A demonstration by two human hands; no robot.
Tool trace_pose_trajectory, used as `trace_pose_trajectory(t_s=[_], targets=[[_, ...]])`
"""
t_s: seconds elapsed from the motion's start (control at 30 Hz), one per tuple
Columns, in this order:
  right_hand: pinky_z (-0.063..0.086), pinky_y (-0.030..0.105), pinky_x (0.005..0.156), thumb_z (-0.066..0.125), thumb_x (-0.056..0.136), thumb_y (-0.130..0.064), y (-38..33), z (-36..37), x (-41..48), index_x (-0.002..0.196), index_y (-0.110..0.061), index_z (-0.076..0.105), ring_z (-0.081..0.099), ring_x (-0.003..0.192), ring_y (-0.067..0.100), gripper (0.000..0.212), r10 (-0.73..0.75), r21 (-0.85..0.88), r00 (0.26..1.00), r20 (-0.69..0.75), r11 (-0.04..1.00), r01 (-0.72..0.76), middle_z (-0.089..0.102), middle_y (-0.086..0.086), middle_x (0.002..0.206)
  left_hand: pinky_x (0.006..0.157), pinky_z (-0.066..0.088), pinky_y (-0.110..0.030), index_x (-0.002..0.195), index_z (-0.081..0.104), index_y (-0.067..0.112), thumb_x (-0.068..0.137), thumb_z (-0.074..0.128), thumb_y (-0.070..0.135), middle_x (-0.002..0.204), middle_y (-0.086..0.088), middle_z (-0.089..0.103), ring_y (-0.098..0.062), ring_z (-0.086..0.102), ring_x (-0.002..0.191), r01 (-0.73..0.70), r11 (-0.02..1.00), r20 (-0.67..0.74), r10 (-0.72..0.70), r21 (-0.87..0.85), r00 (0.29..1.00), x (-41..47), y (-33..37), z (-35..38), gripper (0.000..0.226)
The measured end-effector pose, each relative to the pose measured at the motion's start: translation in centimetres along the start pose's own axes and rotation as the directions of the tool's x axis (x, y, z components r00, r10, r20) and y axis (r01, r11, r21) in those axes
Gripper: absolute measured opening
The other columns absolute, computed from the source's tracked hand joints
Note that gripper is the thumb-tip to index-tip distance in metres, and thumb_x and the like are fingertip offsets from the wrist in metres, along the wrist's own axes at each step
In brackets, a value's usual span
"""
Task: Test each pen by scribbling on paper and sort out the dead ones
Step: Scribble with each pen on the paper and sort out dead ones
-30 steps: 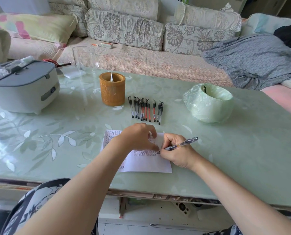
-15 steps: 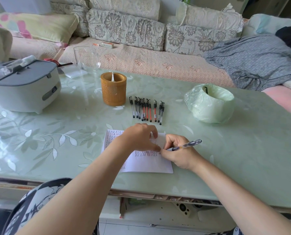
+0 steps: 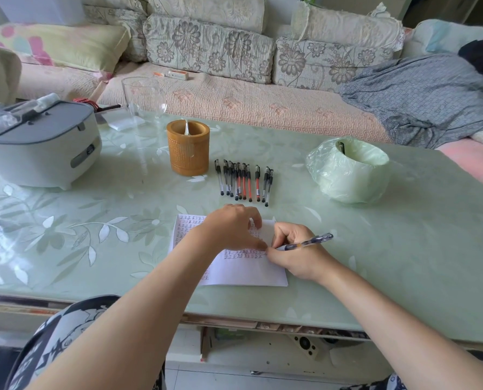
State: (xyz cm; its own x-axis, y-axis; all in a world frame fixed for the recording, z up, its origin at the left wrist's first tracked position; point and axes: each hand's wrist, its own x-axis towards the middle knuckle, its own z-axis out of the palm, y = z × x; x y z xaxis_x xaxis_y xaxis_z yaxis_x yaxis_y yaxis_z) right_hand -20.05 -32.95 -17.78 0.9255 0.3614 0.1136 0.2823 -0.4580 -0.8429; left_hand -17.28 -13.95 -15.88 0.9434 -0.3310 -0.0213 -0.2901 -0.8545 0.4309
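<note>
A white sheet of paper (image 3: pixel 246 270) covered with rows of small written marks lies near the table's front edge. My left hand (image 3: pixel 234 226) presses down on it with bent fingers. My right hand (image 3: pixel 296 251) grips a clear pen (image 3: pixel 307 242), its tip on the paper at the end of a row of marks. Several capped pens (image 3: pixel 244 180), black and red, lie side by side beyond the paper. To their left stands a brown bamboo pen holder (image 3: pixel 188 147) with one white item inside. At the right, a green plastic-lined bin (image 3: pixel 350 170) holds one dark pen.
A grey-and-white appliance (image 3: pixel 40 147) sits at the left of the green glass table (image 3: pixel 403 249). A tall clear glass vessel (image 3: pixel 144 97) stands at the table's far edge. Behind is a sofa with floral cushions (image 3: pixel 206 49) and a grey blanket (image 3: pixel 423 99).
My right hand and the pen have shifted slightly to the right along the row of marks. My left hand stays pressed on the paper.
</note>
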Motion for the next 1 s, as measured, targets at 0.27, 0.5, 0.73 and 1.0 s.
trace_pose_trajectory(t_s=[0.27, 0.5, 0.73, 1.0], targets=[[0.028, 0.027, 0.053, 0.069, 0.075, 0.003, 0.03, -0.16, 0.06, 0.060, -0.006, 0.045, 0.039, 0.055, 0.010, 0.029, 0.020, 0.019, 0.998, 0.067, 1.000, -0.021, 0.045, -0.002, 0.059, 0.082, 0.051, -0.032, 0.107, 0.061, 0.031, 0.065, 0.079, 0.061, 0.100, 0.006, 0.061, -0.014, 0.055, 0.095, 0.004, 1.000, 0.003, -0.004, -0.002, 1.000, 0.12, -0.01, 0.01, 0.055], [0.026, 0.029, 0.053, 0.069, 0.072, -0.003, -0.17, 0.04, 0.01, 0.062, -0.001, 0.044, 0.038, 0.055, 0.012, 0.027, 0.006, 0.029, 0.999, 0.033, 1.000, -0.007, 0.044, 0.002, 0.059, 0.083, 0.051, -0.033, 0.106, 0.060, 0.032, 0.064, 0.078, 0.061, 0.100, 0.007, 0.060, -0.015, 0.054, 0.098, 0.008, 1.000, 0.008, -0.009, 0.006, 1.000, 0.23, -0.08, 0.05, 0.054], [0.026, 0.028, 0.051, 0.069, 0.072, -0.003, -0.42, -0.08, -0.17, 0.063, -0.002, 0.044, 0.037, 0.054, 0.011, 0.026, 0.008, 0.029, 0.999, 0.038, 1.000, -0.009, 0.044, -0.001, 0.058, 0.085, 0.051, -0.034, 0.106, 0.060, 0.032, 0.065, 0.078, 0.061, 0.098, 0.007, 0.058, -0.015, 0.053, 0.097, 0.004, 1.000, 0.006, -0.004, -0.004, 1.000, 0.02, 0.00, 0.01, 0.054], [0.026, 0.029, 0.053, 0.068, 0.073, 0.002, -0.45, -0.17, -0.10, 0.063, -0.005, 0.046, 0.039, 0.056, 0.012, 0.026, 0.021, 0.049, 0.996, 0.086, 0.998, -0.025, 0.045, 0.000, 0.060, 0.083, 0.051, -0.033, 0.106, 0.061, 0.031, 0.064, 0.079, 0.060, 0.097, 0.007, 0.058, -0.015, 0.054, 0.096, 0.001, 1.000, 0.005, -0.001, -0.013, 1.000, 0.05, 0.08, -0.07, 0.054]])
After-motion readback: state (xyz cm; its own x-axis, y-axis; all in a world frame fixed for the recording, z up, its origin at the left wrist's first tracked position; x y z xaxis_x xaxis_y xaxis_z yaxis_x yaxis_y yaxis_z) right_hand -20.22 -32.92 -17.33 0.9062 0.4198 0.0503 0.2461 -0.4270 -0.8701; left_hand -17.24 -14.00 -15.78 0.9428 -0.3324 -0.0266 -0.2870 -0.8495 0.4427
